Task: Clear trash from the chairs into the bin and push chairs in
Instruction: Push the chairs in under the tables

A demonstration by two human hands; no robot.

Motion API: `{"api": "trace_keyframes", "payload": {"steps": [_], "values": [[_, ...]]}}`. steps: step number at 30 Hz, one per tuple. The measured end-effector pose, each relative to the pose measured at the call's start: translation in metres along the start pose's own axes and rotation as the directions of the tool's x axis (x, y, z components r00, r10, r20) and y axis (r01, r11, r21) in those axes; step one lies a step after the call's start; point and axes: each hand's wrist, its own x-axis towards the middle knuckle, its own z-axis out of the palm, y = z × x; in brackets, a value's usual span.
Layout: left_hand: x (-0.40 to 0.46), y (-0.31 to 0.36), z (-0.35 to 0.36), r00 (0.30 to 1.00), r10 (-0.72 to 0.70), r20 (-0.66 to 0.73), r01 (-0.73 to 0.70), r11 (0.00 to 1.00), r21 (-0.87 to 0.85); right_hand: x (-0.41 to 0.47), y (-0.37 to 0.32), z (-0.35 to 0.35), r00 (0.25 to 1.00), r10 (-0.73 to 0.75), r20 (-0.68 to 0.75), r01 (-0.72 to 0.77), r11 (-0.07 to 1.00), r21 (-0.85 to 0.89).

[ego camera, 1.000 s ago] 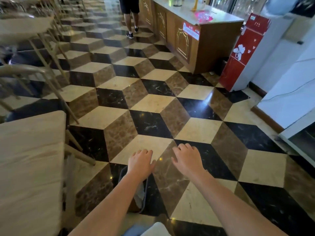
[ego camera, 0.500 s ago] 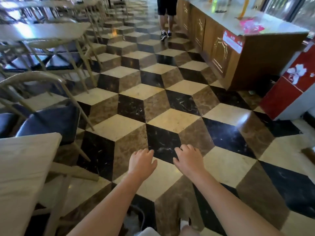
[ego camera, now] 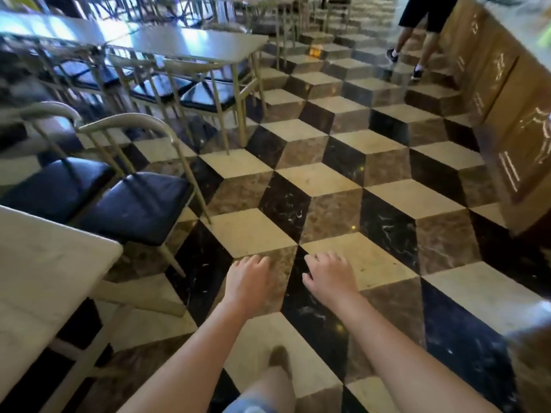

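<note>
My left hand and my right hand are stretched out side by side over the tiled floor, palms down, fingers loosely curled, holding nothing. To the left, two chairs with dark cushions and pale curved backs stand apart from the table beside them: the nearer chair and a second chair on its left. I see no trash on their seats. The bin is not in view.
A pale table fills the lower left corner. Another table with several tucked chairs stands behind. A wooden counter runs along the right. A person's legs are at the top right. A small orange object lies far off.
The view has swung left and forward: the bin under my hands has dropped out of sight, and the two dark-cushioned chairs have come into view at the left. My hands kept their pose.
</note>
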Motion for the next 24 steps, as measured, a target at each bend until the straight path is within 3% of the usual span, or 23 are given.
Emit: {"api": "trace_keyframes", "payload": {"steps": [13,24], "values": [[0.275,-0.024,-0.02,0.991,-0.107,-0.075,0.103,0.993,-0.064,0.275,0.076,-0.036,0.989,-0.145,-0.024,0.142,0.986,-0.083],[0.438,-0.082,-0.03,0.956,-0.276,-0.099,0.27,0.96,-0.069,0.486,0.095,-0.042,0.945,-0.325,0.028,0.326,0.943,-0.063]]}}
